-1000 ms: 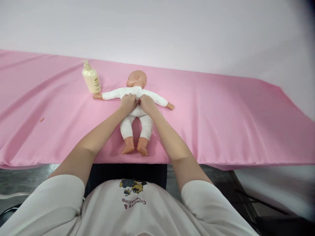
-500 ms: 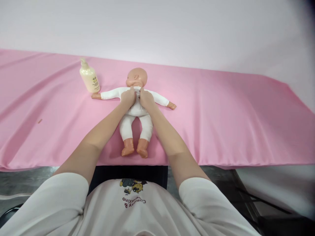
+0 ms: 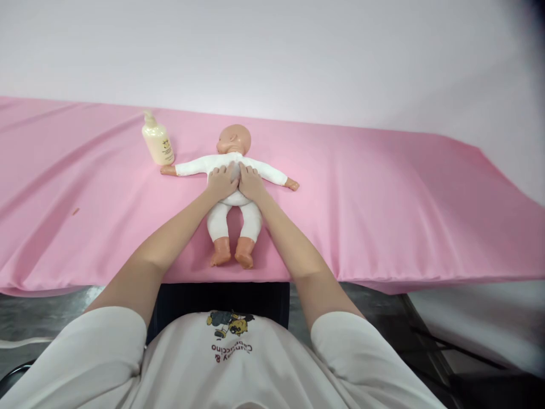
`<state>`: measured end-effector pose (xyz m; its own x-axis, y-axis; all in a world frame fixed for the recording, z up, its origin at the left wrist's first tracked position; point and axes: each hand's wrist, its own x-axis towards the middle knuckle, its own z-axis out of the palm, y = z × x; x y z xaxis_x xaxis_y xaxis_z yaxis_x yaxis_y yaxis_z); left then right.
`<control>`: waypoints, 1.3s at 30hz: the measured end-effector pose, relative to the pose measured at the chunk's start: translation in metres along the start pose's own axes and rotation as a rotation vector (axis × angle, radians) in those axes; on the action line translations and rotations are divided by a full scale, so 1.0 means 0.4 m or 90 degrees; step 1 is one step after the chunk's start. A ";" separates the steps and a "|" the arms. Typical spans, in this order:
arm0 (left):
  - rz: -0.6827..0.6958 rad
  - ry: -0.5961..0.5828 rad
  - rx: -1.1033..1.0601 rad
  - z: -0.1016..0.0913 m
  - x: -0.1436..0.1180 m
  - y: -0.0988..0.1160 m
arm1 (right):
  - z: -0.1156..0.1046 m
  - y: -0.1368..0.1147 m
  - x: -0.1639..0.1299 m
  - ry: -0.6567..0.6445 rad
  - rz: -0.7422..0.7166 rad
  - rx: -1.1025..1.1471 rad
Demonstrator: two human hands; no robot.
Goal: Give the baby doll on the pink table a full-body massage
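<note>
A baby doll (image 3: 232, 218) in a white one-piece suit lies on its back on the pink cloth (image 3: 383, 199), head away from me, arms spread out to both sides. My left hand (image 3: 221, 182) and my right hand (image 3: 251, 183) rest side by side on the doll's chest, fingers pointing toward its head and lying on the white fabric. Whether the fingers pinch the fabric cannot be told. The hands hide the doll's belly.
A cream pump bottle (image 3: 156, 142) stands upright just beyond the doll's outstretched hand on the left. The pink cloth hangs over the table's front edge near my body. A pale wall rises behind the table.
Both hands slid up the doll's chest toward its neck, then came back down a little; now the fingers lie flatter on the chest. The doll and bottle stay put.
</note>
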<state>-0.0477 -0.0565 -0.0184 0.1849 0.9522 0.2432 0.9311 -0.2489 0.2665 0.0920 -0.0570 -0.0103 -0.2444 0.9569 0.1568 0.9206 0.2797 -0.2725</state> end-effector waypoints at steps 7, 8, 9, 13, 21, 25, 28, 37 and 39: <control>0.127 -0.049 -0.055 -0.021 -0.150 -0.046 | 0.007 0.046 -0.136 -0.048 -0.106 0.078; 0.122 -0.065 -0.057 -0.026 -0.167 -0.046 | 0.007 0.046 -0.151 -0.028 -0.096 0.089; 0.113 -0.073 -0.056 -0.031 -0.181 -0.043 | 0.008 0.044 -0.162 0.002 -0.086 0.098; 0.117 -0.035 -0.025 -0.048 -0.206 -0.017 | 0.006 0.030 -0.170 0.079 -0.087 0.109; 0.069 -0.039 0.006 -0.085 -0.144 0.021 | -0.034 -0.006 -0.124 0.017 -0.010 0.020; 0.025 -0.052 -0.001 -0.093 -0.104 0.024 | -0.046 -0.014 -0.088 0.001 0.002 -0.004; 0.023 -0.058 -0.001 -0.088 -0.069 0.014 | -0.050 -0.013 -0.067 -0.008 0.016 0.003; 0.001 -0.102 0.025 -0.095 0.000 0.015 | -0.061 -0.017 -0.048 -0.025 0.003 -0.016; 0.013 -0.106 0.062 -0.112 -0.003 0.027 | -0.061 -0.017 -0.045 -0.022 0.004 -0.024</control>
<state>-0.0521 -0.0684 0.0259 0.2457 0.9653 0.0882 0.9514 -0.2575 0.1690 0.0977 -0.0779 0.0121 -0.2481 0.9610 0.1221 0.9329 0.2710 -0.2372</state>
